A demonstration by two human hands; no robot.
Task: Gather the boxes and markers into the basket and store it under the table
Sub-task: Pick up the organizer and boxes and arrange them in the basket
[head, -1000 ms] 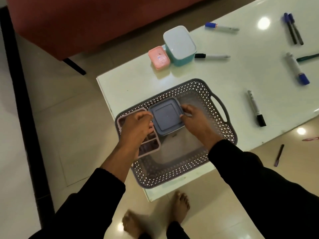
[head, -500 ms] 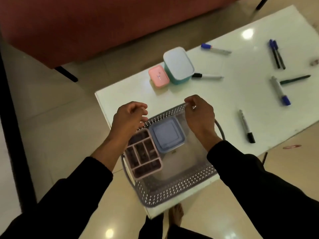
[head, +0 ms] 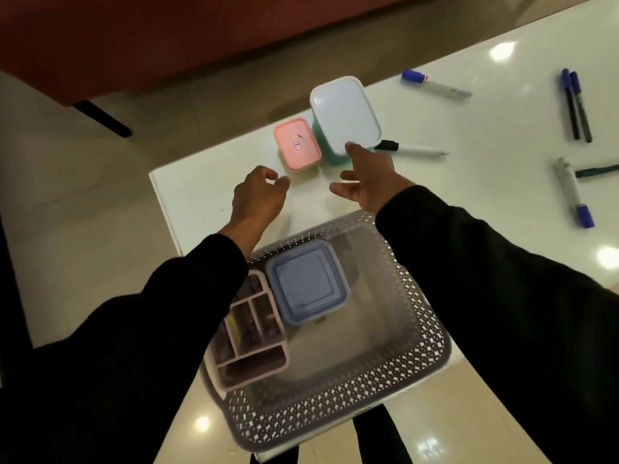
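Note:
A grey perforated basket sits at the near corner of the white table. Inside it lie a blue lidded box and a pink divided organiser. Beyond the basket stand a small pink box and a taller teal box with a white lid. My left hand hovers just before the pink box, fingers curled and empty. My right hand is spread open, a fingertip at the teal box's near edge. Several markers lie on the table, one black-capped beside the teal box.
A blue-capped marker, two dark pens, a grey marker with a blue cap and a green pen lie to the right. A red sofa stands behind the table. Tiled floor lies to the left.
Both hands let go of the boxes in the basket, rose over its far rim and reached forward toward the pink and teal boxes. The camera has tilted forward.

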